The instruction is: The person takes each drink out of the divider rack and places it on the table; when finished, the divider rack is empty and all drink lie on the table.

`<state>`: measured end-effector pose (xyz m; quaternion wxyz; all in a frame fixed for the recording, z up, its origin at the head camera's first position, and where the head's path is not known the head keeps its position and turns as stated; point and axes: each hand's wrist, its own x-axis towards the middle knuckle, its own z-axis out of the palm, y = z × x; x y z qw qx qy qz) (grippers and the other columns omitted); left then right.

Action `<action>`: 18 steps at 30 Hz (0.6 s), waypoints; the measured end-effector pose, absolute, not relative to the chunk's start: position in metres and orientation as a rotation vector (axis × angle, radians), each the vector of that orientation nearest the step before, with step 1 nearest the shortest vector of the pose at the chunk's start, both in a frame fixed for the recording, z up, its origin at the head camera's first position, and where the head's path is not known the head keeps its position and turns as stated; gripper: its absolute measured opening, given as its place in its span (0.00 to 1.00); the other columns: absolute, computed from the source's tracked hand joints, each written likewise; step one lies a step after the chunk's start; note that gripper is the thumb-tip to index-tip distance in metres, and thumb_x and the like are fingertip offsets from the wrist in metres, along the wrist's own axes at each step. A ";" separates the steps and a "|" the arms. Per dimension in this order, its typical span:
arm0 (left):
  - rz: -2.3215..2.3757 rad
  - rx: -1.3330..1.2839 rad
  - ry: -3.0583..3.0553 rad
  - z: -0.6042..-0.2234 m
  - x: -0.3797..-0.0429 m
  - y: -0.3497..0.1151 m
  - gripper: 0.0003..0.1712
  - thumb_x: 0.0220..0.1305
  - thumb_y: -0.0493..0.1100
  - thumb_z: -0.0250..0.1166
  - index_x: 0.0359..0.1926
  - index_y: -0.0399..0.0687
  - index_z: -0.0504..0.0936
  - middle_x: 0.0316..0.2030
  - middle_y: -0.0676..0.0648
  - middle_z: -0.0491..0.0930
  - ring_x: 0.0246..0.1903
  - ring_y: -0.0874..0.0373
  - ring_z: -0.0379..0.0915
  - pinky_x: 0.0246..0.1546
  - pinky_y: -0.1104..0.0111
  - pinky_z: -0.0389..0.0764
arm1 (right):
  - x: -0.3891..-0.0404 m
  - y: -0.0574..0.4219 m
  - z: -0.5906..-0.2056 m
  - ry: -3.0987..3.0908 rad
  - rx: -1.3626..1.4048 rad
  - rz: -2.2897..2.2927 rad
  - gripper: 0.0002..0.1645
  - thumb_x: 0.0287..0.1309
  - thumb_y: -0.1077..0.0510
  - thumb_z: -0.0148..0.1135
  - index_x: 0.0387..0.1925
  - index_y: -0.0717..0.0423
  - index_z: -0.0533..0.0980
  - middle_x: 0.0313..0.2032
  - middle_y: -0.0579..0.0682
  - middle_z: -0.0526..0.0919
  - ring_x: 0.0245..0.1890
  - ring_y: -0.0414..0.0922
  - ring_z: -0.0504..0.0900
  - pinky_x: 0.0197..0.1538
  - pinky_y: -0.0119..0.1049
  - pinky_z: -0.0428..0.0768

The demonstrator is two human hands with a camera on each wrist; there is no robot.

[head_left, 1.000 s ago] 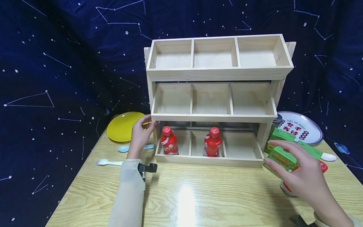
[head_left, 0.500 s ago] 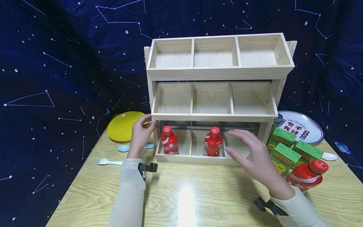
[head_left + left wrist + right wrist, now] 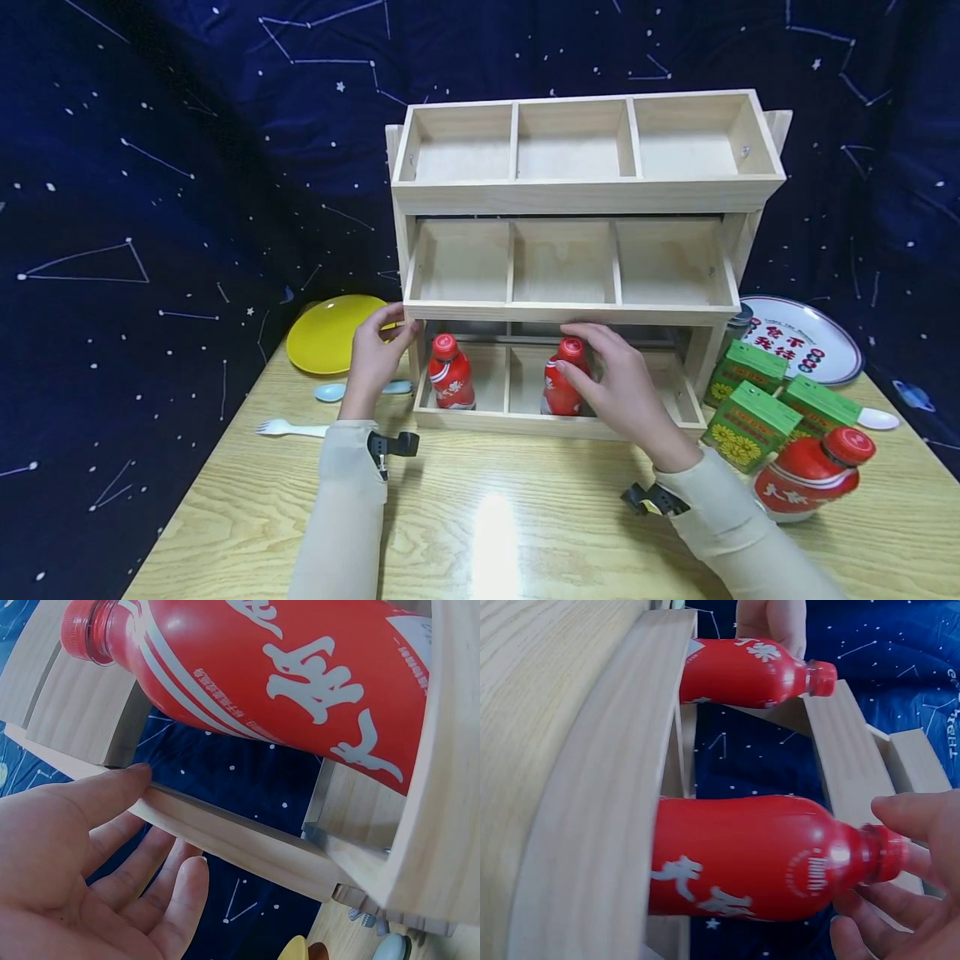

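Left grip (image 3: 375, 354): pinched one rack (image 3: 585, 198)
Right grip (image 3: 624, 385): spread round one of three bottles (image 3: 561, 393)
Cartons (image 3: 752, 421): three stood right of both

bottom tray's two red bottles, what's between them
A wooden divider stands between the left bottle and the middle bottle, putting each in its own compartment; the head view shows it.

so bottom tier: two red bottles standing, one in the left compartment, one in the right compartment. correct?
One thing off: the second bottle is in the middle compartment, per the head view. The other bottle is in the left compartment, and both stand in the bottom tier.
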<state>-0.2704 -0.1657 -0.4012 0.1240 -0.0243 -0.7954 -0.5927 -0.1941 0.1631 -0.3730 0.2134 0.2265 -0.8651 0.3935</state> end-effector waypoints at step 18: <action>-1.726 -0.068 -2.323 -0.400 -0.270 -0.166 0.24 0.66 0.46 0.68 0.61 0.50 0.77 0.54 0.47 0.78 0.52 0.49 0.76 0.52 0.57 0.81 | -0.198 0.159 -0.384 -2.218 0.655 1.116 0.27 0.43 0.71 0.77 0.49 0.60 0.81 0.43 0.52 0.84 0.39 0.43 0.80 0.39 0.30 0.84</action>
